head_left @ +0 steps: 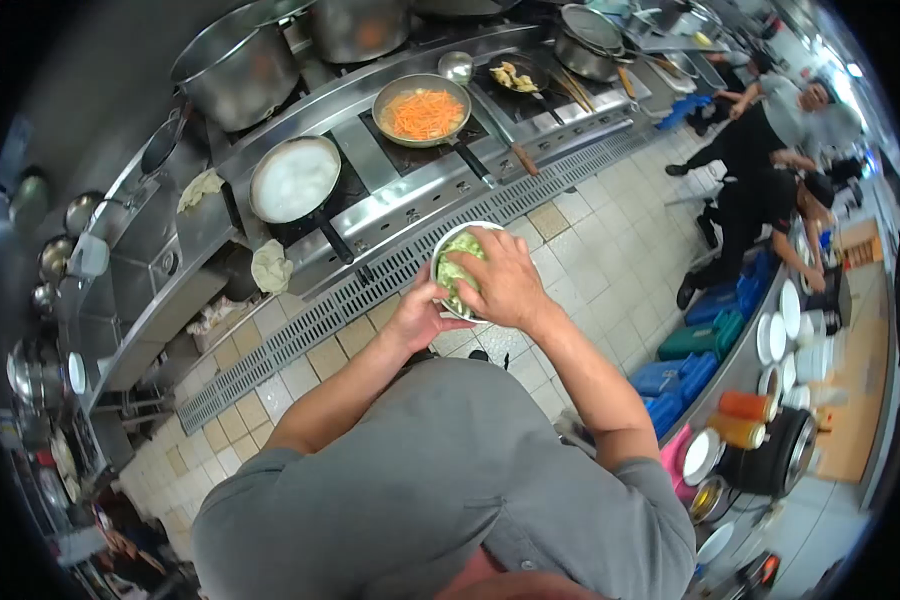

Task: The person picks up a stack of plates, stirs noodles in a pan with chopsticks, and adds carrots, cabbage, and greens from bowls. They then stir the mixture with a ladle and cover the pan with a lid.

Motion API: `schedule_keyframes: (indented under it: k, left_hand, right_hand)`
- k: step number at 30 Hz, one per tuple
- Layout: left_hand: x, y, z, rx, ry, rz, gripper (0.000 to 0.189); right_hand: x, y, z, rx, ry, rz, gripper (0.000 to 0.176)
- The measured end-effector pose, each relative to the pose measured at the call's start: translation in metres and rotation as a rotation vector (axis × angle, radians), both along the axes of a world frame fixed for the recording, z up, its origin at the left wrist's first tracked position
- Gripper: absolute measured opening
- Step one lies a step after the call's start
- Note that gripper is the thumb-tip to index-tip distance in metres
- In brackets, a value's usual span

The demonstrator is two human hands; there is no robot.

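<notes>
My left hand (416, 314) is wrapped around a white bowl (460, 227) from its lower left, holding it in front of my body. Pale green shredded vegetable (456, 266) fills the bowl. From the right, my right hand (510, 277) reaches over the rim, its fingers and thumb curled into the shreds; the fingertips are partly hidden. Beyond the bowl, a pan of orange carrot shreds (422, 114) in liquid sits on the stove. Left of it stands a pan of white, foamy liquid (295, 180), its handle pointing toward me.
Along the stove are large steel pots (235, 75), a ladle (456, 67) and a small pan with yellowish pieces (515, 78). Cloths (271, 267) lie by the left edge. A floor grate (320, 307) runs below. At right, people (760, 215) stand near blue crates (675, 374) and a counter with bowls.
</notes>
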State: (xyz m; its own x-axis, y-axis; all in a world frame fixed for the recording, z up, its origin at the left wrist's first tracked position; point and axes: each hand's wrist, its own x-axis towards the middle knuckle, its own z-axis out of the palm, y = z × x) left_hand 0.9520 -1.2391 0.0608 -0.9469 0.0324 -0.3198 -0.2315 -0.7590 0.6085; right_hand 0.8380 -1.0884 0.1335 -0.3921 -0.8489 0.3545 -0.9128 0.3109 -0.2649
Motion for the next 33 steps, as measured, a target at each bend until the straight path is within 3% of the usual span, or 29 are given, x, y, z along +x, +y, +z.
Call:
schedule_keyframes:
  k: [5, 9, 14, 17, 18, 23, 25, 26, 33]
  left_hand:
    - [-0.045, -0.035, -0.001, 0.018, -0.001, 0.261, 0.078]
    - [-0.088, -0.08, -0.014, -0.047, 0.004, 0.395, 0.077]
    - [-0.147, -0.127, -0.013, -0.044, -0.044, 0.439, 0.081]
    - [-0.182, -0.151, -0.015, -0.023, -0.055, 0.472, 0.082]
    - [-0.195, -0.154, -0.015, -0.054, -0.107, 0.529, 0.065]
    - [-0.244, -0.175, -0.022, -0.06, -0.128, 0.597, 0.063]
    - [-0.262, -0.183, -0.034, -0.07, -0.131, 0.638, 0.064]
    - [-0.271, -0.185, -0.035, -0.046, -0.075, 0.666, 0.086]
    - [-0.319, -0.196, -0.046, -0.023, -0.099, 0.86, 0.089]
  right_hand:
    - [-0.083, -0.051, 0.003, -0.07, 0.061, 0.195, 0.045]
    - [-0.136, -0.106, -0.017, -0.101, 0.025, 0.318, 0.038]
    - [-0.199, -0.179, -0.038, -0.256, 0.046, 0.291, 0.03]
    - [-0.235, -0.204, -0.037, -0.194, -0.021, 0.288, 0.032]
    - [-0.248, -0.213, -0.04, -0.225, -0.011, 0.292, 0.033]
    - [-0.314, -0.26, -0.053, -0.2, 0.012, 0.388, 0.03]
    - [-0.336, -0.278, -0.054, -0.223, 0.028, 0.445, 0.026]
    - [-0.348, -0.287, -0.055, -0.236, 0.028, 0.479, 0.024]
    - [-0.412, -0.331, -0.057, -0.265, -0.052, 0.591, 0.023]
